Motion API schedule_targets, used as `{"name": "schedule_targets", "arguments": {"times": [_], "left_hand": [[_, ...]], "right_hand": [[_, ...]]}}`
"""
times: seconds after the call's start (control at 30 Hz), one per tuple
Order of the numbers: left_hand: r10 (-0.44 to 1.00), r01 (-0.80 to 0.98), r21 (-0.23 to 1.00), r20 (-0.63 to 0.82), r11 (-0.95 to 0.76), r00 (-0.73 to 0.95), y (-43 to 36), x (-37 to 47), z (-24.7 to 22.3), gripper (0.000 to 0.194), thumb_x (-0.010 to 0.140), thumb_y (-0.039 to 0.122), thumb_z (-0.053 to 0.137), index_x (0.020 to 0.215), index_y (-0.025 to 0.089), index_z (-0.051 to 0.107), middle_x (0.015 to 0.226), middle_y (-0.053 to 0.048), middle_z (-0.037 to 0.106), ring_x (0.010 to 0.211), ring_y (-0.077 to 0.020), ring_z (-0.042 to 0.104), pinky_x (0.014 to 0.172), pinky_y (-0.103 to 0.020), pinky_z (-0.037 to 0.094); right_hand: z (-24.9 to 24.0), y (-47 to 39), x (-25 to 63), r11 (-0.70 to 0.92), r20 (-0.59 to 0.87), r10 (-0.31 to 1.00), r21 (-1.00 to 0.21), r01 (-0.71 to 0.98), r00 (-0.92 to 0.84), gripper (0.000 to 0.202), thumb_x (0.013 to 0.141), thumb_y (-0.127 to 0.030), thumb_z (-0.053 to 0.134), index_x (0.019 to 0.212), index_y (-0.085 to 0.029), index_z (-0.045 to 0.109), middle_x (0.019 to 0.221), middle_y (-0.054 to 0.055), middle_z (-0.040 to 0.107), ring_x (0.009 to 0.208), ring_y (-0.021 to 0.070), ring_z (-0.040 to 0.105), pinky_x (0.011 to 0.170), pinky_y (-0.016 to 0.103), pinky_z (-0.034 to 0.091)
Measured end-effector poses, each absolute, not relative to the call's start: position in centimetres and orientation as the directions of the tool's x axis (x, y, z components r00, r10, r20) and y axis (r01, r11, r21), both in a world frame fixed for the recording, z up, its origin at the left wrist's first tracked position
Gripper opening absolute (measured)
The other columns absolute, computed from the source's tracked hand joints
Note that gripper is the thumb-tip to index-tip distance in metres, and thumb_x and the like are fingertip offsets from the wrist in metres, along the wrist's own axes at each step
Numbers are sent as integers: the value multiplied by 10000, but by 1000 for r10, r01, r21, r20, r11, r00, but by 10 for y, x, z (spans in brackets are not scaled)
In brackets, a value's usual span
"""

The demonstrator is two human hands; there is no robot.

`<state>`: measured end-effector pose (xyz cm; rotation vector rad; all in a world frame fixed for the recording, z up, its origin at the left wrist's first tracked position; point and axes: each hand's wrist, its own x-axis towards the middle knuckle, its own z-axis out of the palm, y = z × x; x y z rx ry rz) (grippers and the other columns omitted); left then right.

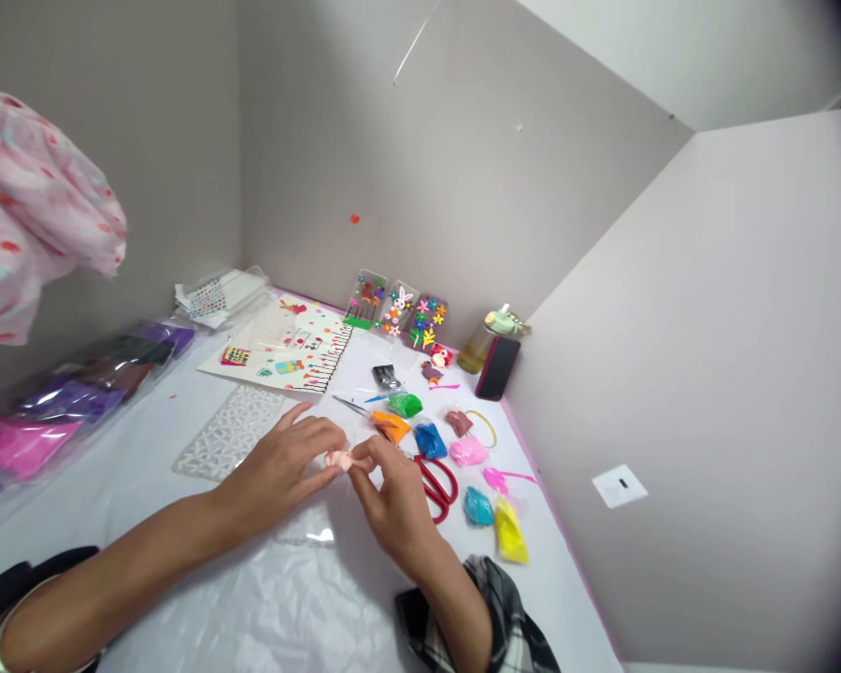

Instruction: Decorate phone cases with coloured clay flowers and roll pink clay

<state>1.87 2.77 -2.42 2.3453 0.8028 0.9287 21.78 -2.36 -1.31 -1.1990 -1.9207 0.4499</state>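
Between my two hands, near the middle of the table, is a small pale pink lump (337,460), soft-looking like clay. My left hand (287,462) pinches its left side between thumb and fingers. The fingertips of my right hand (392,491) close on its right end. Just right of my right hand lie scissors with red handles (443,488), their blades passing under an orange clay packet (391,427). A clear plastic piece (306,525) rests on the table below my hands. Left of them is a clear patterned mat (233,435).
Blue (430,441), green (406,405), pink (469,451), teal (477,506) and yellow packets (511,531) lie to the right. A phone (498,368) leans by a bottle (475,348). Decorated cases (428,322) and a drawn-on sheet (287,348) are behind. Bagged clay (32,444) lies left.
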Motion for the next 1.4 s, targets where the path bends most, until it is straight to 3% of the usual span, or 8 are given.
{"name": "schedule_targets", "arguments": {"times": [0.2,0.3,0.37,0.43,0.63,0.93,1.13,1.4], "left_hand": [[668,331,615,463,-716,583,27,17,-17,87,942,212,547,888,226,613,897,31,678,901,-179,663,1265,-539,221],[698,323,664,429,-674,574,26,14,-13,127,951,230,563,838,229,621,942,19,681,920,-181,667,1050,-389,475],[730,320,704,407,-633,548,25,12,-10,160,984,274,581,844,234,648,1001,11,678,927,-173,670,860,-293,525],[761,317,733,404,-601,508,26,10,-9,198,1015,324,585,857,239,667,1026,7,665,936,-169,670,797,-261,521],[763,320,718,449,-618,466,32,7,-15,177,1034,356,581,1073,270,731,1032,-6,632,963,-180,651,860,-280,491],[766,409,680,371,-609,524,25,17,-20,255,1015,268,438,1067,239,687,1094,-52,627,1033,-235,619,875,-358,410],[788,394,800,152,-452,597,31,11,-10,185,941,306,543,801,206,610,881,5,563,801,-187,573,762,-311,404],[737,201,968,-24,-153,675,41,-4,1,275,944,484,598,911,223,680,846,4,656,847,-212,660,797,-301,514]], "right_hand": [[-9,-23,218,474,437,874,-678,562,-211,89,938,-148,611,902,-227,630,849,19,712,787,192,678,738,275,490],[-6,-22,218,466,437,878,-691,552,-195,73,944,-166,619,903,-227,626,856,18,709,799,190,681,743,271,498],[-4,-22,219,457,440,881,-699,549,-174,65,952,-184,621,904,-227,621,853,17,703,800,190,681,746,273,499],[-4,-21,219,446,444,884,-706,550,-147,60,959,-196,616,907,-227,618,850,17,699,795,192,677,747,278,498],[-7,-19,218,415,449,890,-726,549,-79,75,949,-191,604,885,-229,606,849,21,694,804,203,666,759,295,497],[-7,-19,213,400,441,896,-747,531,-55,90,977,-229,632,890,-229,608,825,5,690,760,183,668,732,279,506],[-12,-19,214,457,477,870,-684,569,-125,65,948,-175,612,911,-227,621,854,29,704,798,203,683,738,291,518],[-12,-18,216,498,559,821,-606,621,-113,81,986,-153,577,981,-220,623,940,74,731,877,227,701,786,320,544]]}}
